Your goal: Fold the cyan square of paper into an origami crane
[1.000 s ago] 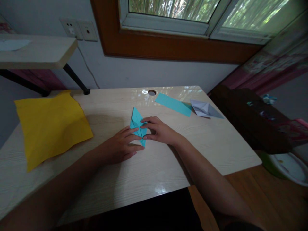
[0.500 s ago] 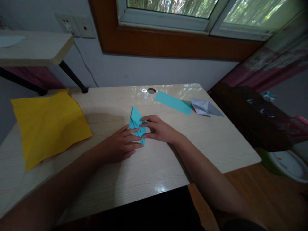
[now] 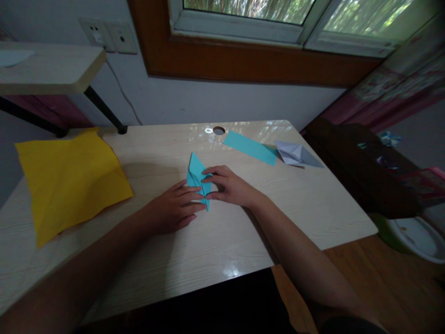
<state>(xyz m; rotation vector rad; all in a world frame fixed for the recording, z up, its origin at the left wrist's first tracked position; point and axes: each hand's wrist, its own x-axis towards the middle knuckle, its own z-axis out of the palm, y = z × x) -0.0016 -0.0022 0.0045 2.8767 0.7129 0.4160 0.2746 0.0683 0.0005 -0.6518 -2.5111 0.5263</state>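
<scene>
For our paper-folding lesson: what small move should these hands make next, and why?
Probably press down along the middle crease of the folded turquoise paper: it lies on the desk, with fingers of the left hand and right hand on it, close to that crease.

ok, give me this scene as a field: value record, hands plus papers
left hand: on the lower part of the blue fold
right hand: touching the blue fold's right side
blue fold: kite-shaped, on the desk
blue strip: beyond the right hand
white fold: by the strip's right end; contact unclear
yellow sheet: left of the left hand
</scene>
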